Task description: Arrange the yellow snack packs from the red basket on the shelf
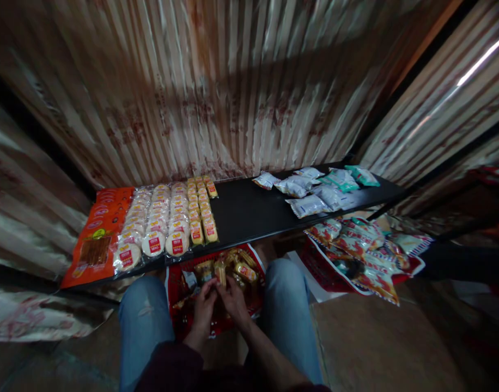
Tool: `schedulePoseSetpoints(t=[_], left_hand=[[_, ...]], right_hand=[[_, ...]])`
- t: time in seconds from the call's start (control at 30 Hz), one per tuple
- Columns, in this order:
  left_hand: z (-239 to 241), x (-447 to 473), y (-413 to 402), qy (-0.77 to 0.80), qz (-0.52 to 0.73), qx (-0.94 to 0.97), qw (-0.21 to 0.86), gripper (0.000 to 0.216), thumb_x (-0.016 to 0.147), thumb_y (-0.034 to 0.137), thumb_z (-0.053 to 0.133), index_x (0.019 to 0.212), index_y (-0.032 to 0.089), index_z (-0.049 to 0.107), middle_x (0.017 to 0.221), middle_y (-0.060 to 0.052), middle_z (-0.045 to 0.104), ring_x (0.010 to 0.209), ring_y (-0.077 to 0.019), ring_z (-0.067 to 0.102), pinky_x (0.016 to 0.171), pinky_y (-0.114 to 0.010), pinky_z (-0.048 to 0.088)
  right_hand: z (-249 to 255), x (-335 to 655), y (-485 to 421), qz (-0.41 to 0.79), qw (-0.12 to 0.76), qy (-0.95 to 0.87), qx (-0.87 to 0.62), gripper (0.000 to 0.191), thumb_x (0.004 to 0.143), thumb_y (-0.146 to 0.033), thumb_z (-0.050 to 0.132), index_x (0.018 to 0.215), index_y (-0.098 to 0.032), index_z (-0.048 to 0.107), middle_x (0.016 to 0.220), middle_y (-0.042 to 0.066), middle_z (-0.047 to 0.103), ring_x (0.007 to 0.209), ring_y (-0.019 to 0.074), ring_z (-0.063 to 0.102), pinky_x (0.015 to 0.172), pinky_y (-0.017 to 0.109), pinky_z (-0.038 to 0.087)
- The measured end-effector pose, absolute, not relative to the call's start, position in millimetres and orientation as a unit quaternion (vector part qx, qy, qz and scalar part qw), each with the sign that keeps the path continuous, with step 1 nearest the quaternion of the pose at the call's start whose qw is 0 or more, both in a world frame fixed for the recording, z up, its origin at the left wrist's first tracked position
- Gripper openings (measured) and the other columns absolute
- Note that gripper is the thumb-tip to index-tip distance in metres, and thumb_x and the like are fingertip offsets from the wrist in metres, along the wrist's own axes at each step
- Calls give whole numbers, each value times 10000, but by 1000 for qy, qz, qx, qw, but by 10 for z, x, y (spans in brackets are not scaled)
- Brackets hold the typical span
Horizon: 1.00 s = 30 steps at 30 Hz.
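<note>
My left hand and my right hand meet low between my knees, over a red bag full of small yellow snack packets. Both hands have their fingers curled together around a small packet whose shape is hard to make out in the dim light. Above them runs a black shelf. On its left part lie rows of round wrapped biscuits, a column of yellow packets and an orange packet.
White and green packets lie on the shelf's right part. A pile of red and white snack bags sits on the floor at the right. Corrugated metal walls close in behind and at both sides. My jeans-clad knees flank the red bag.
</note>
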<state>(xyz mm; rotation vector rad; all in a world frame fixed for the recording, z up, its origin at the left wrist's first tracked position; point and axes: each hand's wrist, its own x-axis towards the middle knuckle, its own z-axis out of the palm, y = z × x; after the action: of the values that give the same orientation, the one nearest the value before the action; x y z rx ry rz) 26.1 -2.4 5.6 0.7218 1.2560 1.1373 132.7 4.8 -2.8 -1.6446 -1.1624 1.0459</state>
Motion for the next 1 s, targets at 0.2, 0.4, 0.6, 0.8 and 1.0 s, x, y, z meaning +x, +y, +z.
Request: schedulePoseSetpoints(t=[0.2, 0.4, 0.6, 0.8, 1.0], left_hand=[[63, 468, -44, 572, 464, 446, 509, 372, 759, 346, 589, 1073, 183, 701, 1203, -122, 697, 1175, -250, 625, 1073, -383, 447], [198, 539, -69, 556, 475, 525, 435, 396, 825, 286, 503, 1175, 179, 654, 1239, -133, 675, 1136, -236, 642, 1032, -390, 487], [496, 643, 93, 561, 479, 558, 381, 432, 863, 209, 429, 1253, 172, 611, 1309, -137, 633, 1210, -227, 599, 1074, -406, 456], [823, 795, 382, 547, 481, 586, 355, 425, 852, 153, 420, 1221, 186, 629, 1286, -119, 639, 1206, -215, 592, 1075, -396, 450], [1055, 883, 748, 555, 485, 573, 358, 399, 841, 140, 430, 1173, 200, 643, 1214, -93, 652, 1133, -200, 603, 1051, -367, 454]], right_hand=[[34, 1421, -11, 328, 449, -449, -700, 559, 802, -531, 478, 1096, -109, 697, 1125, 208, 701, 1102, 344, 651, 1020, 484, 479], [210, 1489, -15, 317, 510, -427, -676, 581, 842, -556, 500, 1241, -151, 625, 1290, 178, 637, 1278, 310, 561, 1075, 456, 457], [451, 1582, 110, 291, 550, -448, -642, 484, 887, -509, 512, 1244, -197, 612, 1197, 130, 692, 1123, 266, 656, 950, 394, 541], [801, 1719, 403, 287, 548, -475, -626, 446, 933, -465, 455, 1256, -189, 589, 1258, 120, 654, 1159, 235, 618, 1002, 393, 494], [942, 1808, 766, 243, 546, -494, -631, 395, 900, -399, 488, 1180, -168, 645, 1144, 130, 672, 1078, 247, 613, 988, 417, 482]])
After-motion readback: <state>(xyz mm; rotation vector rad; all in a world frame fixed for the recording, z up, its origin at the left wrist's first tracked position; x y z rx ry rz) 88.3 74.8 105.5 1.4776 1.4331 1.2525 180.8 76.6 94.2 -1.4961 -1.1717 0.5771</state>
